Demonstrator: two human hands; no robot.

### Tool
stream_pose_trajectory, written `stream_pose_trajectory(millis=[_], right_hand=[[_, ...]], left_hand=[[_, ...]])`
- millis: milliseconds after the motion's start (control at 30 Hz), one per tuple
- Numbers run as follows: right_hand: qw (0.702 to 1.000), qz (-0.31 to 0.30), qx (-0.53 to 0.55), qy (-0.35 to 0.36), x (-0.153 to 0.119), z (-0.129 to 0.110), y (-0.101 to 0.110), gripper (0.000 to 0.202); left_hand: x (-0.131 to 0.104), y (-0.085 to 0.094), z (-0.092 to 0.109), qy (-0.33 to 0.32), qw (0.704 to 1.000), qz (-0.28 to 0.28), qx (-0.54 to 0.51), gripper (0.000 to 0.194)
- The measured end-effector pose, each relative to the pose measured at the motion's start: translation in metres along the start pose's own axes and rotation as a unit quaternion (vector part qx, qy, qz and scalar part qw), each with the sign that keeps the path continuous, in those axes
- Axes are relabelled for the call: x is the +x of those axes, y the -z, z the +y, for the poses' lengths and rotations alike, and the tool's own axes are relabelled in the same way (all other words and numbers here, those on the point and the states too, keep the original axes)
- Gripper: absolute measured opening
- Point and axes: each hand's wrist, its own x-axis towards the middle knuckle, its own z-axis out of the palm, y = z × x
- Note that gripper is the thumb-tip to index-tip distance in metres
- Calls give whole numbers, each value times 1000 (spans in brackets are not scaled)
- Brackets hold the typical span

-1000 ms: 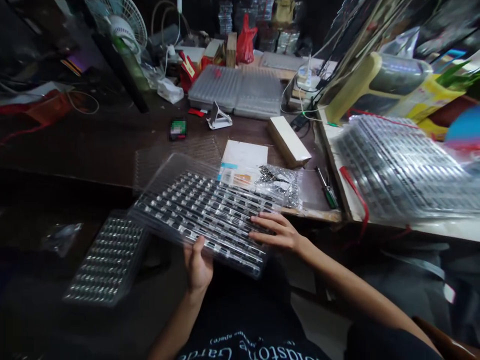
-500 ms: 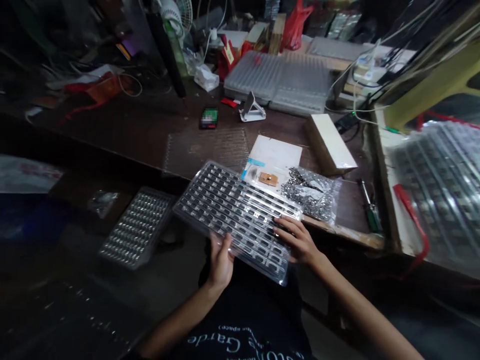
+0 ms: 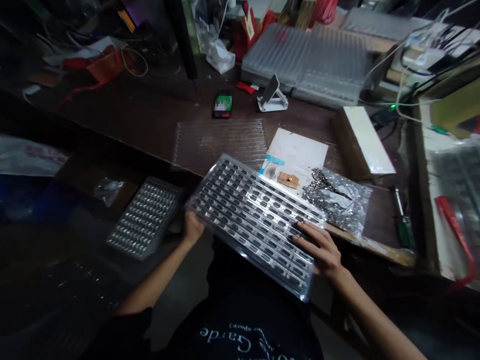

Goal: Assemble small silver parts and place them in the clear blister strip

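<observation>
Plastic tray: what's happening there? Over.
Left hand holding left corner of tray; right hand on right end. Tray loaded in rows. Bag of metal parts just past it.

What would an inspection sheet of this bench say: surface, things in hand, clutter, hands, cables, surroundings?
Surface: dark brown table, its near edge pale and worn-looking at the right.
Things in hand: one clear tray, with rows of dark and silvery parts, slanting down to the right in view.
Clutter: white card, bag of small metal parts, green-handled screwdriver, folding stand, long box.
Hands: left hand grasps the tray's left corner; right hand has fingers on its top at the right end, thumb hidden.
Cables: white cable looped at the left; more at upper right.
Surroundings: second tray of shiny parts, below the table edge; its support is unclear.
</observation>
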Motion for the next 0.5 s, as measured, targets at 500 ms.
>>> stream_pose_trajectory(millis=[500], right_hand=[[999,-38,-5,17,6,5,15,53]], left_hand=[[148,10,102,-245,858,-449,50,56]])
